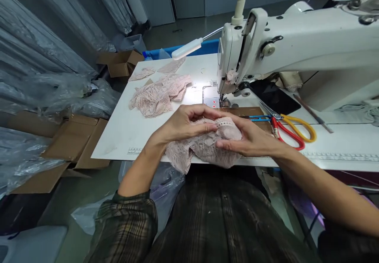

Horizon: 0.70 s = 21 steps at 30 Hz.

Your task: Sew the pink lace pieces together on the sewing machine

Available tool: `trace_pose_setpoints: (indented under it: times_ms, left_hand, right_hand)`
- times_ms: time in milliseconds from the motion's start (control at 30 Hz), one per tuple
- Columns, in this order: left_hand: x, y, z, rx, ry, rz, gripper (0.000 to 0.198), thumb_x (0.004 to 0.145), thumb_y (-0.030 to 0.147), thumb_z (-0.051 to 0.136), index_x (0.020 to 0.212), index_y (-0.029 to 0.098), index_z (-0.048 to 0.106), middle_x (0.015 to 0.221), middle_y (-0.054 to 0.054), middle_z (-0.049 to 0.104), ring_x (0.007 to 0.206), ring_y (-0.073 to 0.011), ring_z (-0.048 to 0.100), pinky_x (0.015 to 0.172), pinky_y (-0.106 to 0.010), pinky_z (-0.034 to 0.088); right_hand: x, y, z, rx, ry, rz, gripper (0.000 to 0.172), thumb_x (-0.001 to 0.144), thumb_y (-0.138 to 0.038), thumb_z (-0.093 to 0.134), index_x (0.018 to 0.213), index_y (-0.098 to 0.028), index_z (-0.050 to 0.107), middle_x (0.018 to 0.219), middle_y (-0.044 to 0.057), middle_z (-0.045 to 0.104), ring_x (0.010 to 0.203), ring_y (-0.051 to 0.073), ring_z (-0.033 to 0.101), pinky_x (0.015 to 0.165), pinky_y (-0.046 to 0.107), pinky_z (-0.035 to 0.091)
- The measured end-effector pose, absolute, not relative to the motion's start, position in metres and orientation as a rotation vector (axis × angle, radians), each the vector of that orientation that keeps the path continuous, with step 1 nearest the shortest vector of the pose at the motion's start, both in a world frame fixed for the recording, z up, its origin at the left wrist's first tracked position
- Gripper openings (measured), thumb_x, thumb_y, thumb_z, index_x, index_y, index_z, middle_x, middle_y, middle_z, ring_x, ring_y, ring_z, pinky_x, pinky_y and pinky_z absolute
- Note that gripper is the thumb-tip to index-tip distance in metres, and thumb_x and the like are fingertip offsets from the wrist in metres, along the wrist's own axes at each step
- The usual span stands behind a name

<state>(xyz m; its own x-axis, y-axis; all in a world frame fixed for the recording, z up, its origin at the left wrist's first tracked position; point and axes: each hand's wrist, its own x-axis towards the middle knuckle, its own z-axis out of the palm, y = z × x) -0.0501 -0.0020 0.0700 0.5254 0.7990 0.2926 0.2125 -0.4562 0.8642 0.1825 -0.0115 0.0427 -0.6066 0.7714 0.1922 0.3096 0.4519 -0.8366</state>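
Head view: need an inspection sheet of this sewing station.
surface: white table, ruler marks along its near edge.
job's things: pink lace piece at the near edge, in front of the sewing machine.
clutter: lace pile far left; red-and-yellow scissors and blue tweezers right of the hands.
grippers: left hand and right hand both grip the pink lace piece.
cables: nothing seen.
surroundings: cardboard boxes and plastic sheeting on the left; lamp on a flexible neck over the table.
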Motion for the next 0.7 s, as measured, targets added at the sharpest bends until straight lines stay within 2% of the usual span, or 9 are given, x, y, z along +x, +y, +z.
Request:
trace_pose_setpoints:
  times_ms: [100,200,267,333,433,533,700]
  left_hand:
    - [-0.047,0.005,0.063,2.101,0.862,0.85,0.033,0.081,0.027,0.079,0.112,0.018,0.072,0.105,-0.008,0.077,0.086,-0.0162,0.073,0.072,-0.026,0.059]
    - [-0.049,0.005,0.058,2.308,0.977,0.842,0.035,0.082,0.021,0.074,0.116,0.018,0.069,0.099,-0.006,0.076,0.08,-0.0143,0.071,0.07,-0.025,0.056]
    - [-0.049,0.002,0.055,2.464,1.012,0.897,0.026,0.083,0.015,0.069,0.109,0.017,0.069,0.092,-0.004,0.075,0.076,-0.0132,0.069,0.068,-0.025,0.055]
    - [-0.047,-0.001,0.05,2.669,0.975,0.977,0.015,0.085,0.012,0.065,0.099,0.017,0.067,0.087,-0.003,0.073,0.076,-0.0138,0.069,0.066,-0.025,0.054]
    - [-0.044,-0.005,0.038,3.02,0.834,1.106,0.007,0.09,0.013,0.063,0.094,0.018,0.063,0.086,-0.003,0.072,0.077,-0.0144,0.068,0.065,-0.026,0.054]
    - [-0.044,-0.006,0.027,3.208,0.665,1.205,0.009,0.092,0.012,0.063,0.097,0.018,0.061,0.089,-0.003,0.073,0.075,-0.0128,0.066,0.066,-0.026,0.054]
    - [-0.046,-0.007,0.023,3.334,0.618,1.129,0.01,0.097,0.014,0.056,0.097,0.022,0.061,0.092,-0.001,0.073,0.074,-0.0117,0.065,0.065,-0.026,0.052]
  right_hand:
    - [0.176,-0.01,0.03,-0.921,-2.056,1.057,0.038,0.092,-0.04,0.059,0.123,-0.018,0.06,0.119,0.01,0.07,0.103,0.021,0.067,0.094,0.037,0.052]
    - [0.176,-0.013,0.023,-0.966,-2.041,0.9,0.024,0.09,-0.028,0.057,0.111,-0.018,0.057,0.1,0.006,0.07,0.083,0.015,0.064,0.078,0.03,0.051]
    - [0.178,-0.015,0.021,-0.942,-2.057,0.759,0.02,0.086,-0.02,0.056,0.106,-0.019,0.055,0.096,0.005,0.067,0.081,0.015,0.061,0.074,0.028,0.05]
    - [0.182,-0.019,0.021,-0.884,-2.099,0.636,0.022,0.082,-0.016,0.057,0.104,-0.019,0.055,0.102,0.008,0.065,0.091,0.017,0.061,0.076,0.03,0.05]
    - [0.189,-0.025,0.023,-0.803,-2.15,0.627,0.016,0.084,-0.021,0.063,0.099,-0.02,0.059,0.11,0.011,0.065,0.102,0.021,0.06,0.085,0.035,0.05]
    - [0.192,-0.029,0.028,-0.816,-2.034,0.712,0.004,0.091,-0.025,0.059,0.091,-0.021,0.06,0.097,0.007,0.068,0.09,0.018,0.062,0.083,0.034,0.05]
    - [0.187,-0.024,0.026,-0.87,-1.996,0.687,0.014,0.095,-0.023,0.052,0.101,-0.02,0.064,0.089,0.004,0.067,0.08,0.014,0.061,0.075,0.029,0.049]
